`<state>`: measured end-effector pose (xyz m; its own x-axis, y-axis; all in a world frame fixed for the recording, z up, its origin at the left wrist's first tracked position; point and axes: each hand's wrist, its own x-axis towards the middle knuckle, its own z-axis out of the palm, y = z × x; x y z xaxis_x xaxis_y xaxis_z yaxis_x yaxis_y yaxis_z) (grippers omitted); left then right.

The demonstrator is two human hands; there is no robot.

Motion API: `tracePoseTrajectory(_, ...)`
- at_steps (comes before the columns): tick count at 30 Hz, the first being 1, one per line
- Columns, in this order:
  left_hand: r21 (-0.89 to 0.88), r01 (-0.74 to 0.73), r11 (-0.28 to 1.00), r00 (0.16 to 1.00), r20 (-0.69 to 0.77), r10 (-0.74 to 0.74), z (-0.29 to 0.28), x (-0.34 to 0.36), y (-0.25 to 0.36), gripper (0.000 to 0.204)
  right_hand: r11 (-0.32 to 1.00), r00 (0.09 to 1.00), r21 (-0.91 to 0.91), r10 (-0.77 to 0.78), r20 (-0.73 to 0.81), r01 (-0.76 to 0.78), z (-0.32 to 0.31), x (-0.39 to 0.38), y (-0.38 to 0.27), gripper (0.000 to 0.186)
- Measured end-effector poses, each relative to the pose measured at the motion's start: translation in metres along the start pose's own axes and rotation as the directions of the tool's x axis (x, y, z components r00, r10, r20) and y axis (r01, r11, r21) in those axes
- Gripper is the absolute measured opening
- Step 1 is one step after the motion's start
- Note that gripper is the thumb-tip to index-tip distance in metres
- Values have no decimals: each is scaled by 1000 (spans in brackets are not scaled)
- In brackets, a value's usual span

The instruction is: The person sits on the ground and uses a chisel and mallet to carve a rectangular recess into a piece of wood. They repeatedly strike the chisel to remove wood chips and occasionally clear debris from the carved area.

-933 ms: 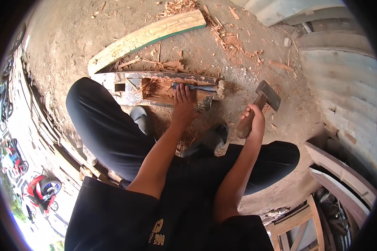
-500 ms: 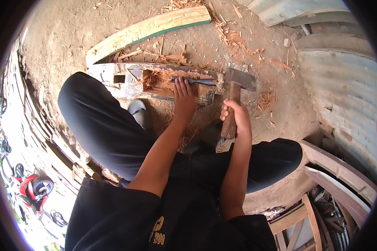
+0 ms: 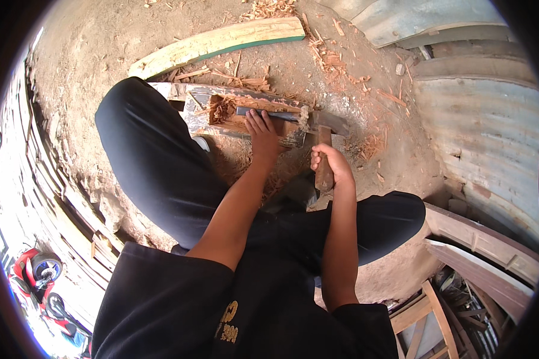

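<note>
My left hand point(image 3: 263, 134) is closed over a dark metal chisel point(image 3: 286, 116), which lies nearly flat across the hollow of a worn wooden piece point(image 3: 196, 117). The blade end points left, and a pale, frayed butt end sticks out to the right. In my right hand point(image 3: 333, 163) is the wooden handle point(image 3: 324, 175) of a hammer. Its dark, blocky head point(image 3: 332, 123) is at the frayed end of the chisel; whether they touch I cannot tell. Reddish shavings point(image 3: 224, 109) fill the left part of the hollow. My left knee hides the wooden piece's left end.
A curved pale timber with a green edge point(image 3: 221, 45) lies beyond the wooden piece. Chips point(image 3: 372, 147) litter the dirt floor. Corrugated metal sheets point(image 3: 482, 119) stand at the right, with boards and a wooden frame point(image 3: 413, 314) at lower right. A red motorbike point(image 3: 27, 269) shows at far left.
The hammer has swung left and its head now is at the chisel's frayed end. My left hand keeps its hold on the chisel. The whole view has shifted a little.
</note>
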<state>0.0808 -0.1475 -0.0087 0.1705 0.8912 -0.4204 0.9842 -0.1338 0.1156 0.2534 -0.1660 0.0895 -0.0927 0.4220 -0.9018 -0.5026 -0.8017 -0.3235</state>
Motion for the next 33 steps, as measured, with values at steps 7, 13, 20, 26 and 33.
tracePoseTrajectory(7, 79, 2, 997, 999, -36, 1, 18, 10, 5, 119, 982, 966, 113, -121, -228, 150, 12, 9, 3, 10)
tracePoseTrajectory(13, -201, -36, 979, 987, 147, 66, -49, 4, 8, 107, 997, 998, -73, 4, 59, 0, 23, 2, 4, 14)
tracePoseTrajectory(20, -399, -480, 781, 877, -225, 424, 1, 42, 4, 64, 992, 997, 116, -64, 42, 59, 1, 7, -4, 14)
tracePoseTrajectory(26, -452, -627, 634, 777, -303, 552, -13, 37, 31, 54, 971, 987, 191, -133, -89, 147, 1, -6, -15, 14)
tracePoseTrajectory(33, -314, -683, 659, 728, -227, 647, -10, 36, 33, 50, 954, 994, 277, -98, -55, 110, -4, -4, -13, 12)
